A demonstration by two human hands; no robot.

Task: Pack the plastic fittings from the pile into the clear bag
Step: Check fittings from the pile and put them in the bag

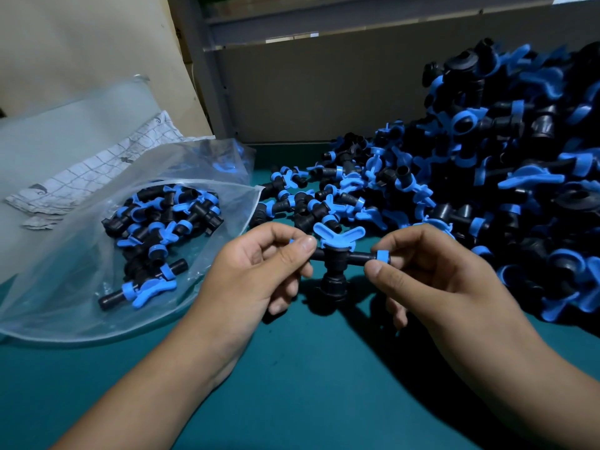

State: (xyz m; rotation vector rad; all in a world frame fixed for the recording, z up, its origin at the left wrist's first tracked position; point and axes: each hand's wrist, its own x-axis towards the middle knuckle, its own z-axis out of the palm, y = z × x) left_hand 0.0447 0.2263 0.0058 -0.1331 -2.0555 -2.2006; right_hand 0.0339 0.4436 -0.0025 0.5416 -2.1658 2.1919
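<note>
Step in hand: one fitting (336, 254) is pinched at both ends by left hand (259, 264) and right hand (431, 271). Next: carry it left into the bag (97, 306).

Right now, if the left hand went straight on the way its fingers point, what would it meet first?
The left hand pinches one end of the fitting and points right along it, so it would first meet the fitting's centre body, then the right hand pinching the other end. Depth is hard to judge from one view.

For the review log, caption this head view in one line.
Both hands, left and right, pinch one fitting between bag and pile.
</note>
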